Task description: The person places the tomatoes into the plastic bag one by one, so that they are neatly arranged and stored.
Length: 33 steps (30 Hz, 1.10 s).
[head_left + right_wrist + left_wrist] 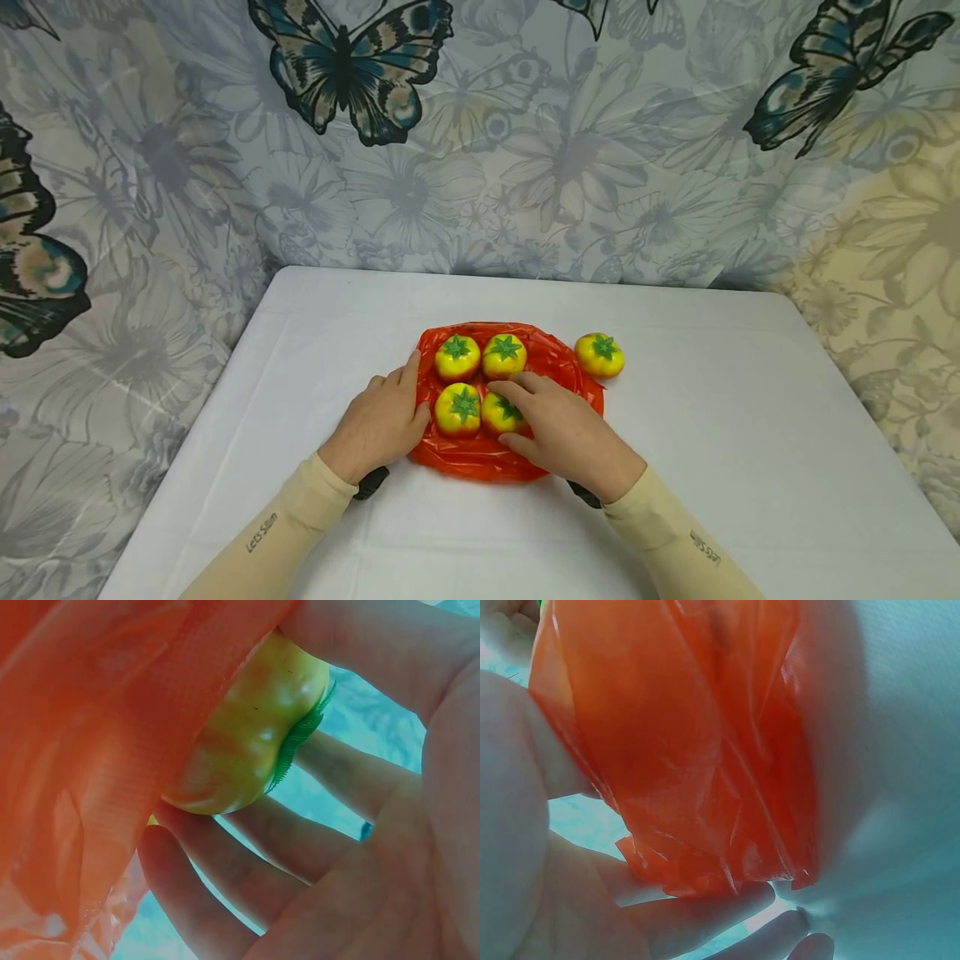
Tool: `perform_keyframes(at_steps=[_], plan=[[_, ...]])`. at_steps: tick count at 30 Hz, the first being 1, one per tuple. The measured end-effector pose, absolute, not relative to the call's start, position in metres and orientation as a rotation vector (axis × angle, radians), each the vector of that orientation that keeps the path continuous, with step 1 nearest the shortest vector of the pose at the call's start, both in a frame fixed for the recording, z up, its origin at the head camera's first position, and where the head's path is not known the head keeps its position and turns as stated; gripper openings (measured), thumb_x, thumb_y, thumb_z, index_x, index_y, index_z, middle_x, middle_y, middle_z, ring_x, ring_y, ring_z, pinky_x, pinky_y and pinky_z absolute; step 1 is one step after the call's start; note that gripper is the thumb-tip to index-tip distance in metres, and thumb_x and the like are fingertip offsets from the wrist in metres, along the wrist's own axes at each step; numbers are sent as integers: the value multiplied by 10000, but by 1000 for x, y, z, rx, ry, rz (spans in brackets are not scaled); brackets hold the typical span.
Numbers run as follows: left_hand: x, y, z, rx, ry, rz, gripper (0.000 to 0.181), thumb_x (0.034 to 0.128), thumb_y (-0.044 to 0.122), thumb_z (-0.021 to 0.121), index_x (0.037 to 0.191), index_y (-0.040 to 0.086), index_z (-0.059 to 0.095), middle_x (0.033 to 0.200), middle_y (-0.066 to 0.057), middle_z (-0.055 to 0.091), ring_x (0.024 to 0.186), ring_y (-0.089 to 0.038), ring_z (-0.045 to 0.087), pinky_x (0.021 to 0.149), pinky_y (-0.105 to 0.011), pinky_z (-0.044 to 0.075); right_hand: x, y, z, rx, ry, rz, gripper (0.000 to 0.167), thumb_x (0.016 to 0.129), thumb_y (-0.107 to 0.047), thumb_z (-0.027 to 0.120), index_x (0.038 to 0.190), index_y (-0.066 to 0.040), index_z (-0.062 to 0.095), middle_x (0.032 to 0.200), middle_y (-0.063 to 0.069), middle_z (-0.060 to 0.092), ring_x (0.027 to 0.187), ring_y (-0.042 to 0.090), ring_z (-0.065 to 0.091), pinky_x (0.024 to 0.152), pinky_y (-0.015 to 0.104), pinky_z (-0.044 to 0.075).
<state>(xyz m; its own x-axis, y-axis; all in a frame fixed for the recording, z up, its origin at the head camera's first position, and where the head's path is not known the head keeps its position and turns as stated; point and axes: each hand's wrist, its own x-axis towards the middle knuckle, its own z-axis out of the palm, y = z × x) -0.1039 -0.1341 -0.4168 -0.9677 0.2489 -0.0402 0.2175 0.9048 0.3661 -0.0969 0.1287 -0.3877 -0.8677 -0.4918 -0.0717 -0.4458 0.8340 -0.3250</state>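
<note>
A red plastic bag point(480, 468) lies spread on the table, with several yellow-and-red artificial tomatoes with green star-shaped tops on it, among them a front left tomato point(457, 410). My right hand point(573, 433) is over the front right tomato point(259, 727), its thumb and fingers curved round it. The bag's edge hides part of that tomato in the right wrist view. At the bag's left edge is my left hand point(382, 421), its fingers fairly straight and touching the plastic point(697, 750).
One more tomato point(600, 356) sits on the white table point(712, 400), just off the bag's right side. Behind the table hangs a patterned cloth point(562, 167) with butterflies and flowers.
</note>
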Motion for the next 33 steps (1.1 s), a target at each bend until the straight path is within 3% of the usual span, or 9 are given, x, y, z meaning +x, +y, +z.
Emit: perform_keyframes(at_steps=[33], plan=[[-104,-136,-419,368,2981,559,780,1047,274,639,1669,-59,307,1493,-273,630,1183,-463,670,996,-563,599,-97,127,-391,-688,2774,-437,637,921,-339,874,1496,-203,635,1376,26,653,1178,178,674,1018,425,622]])
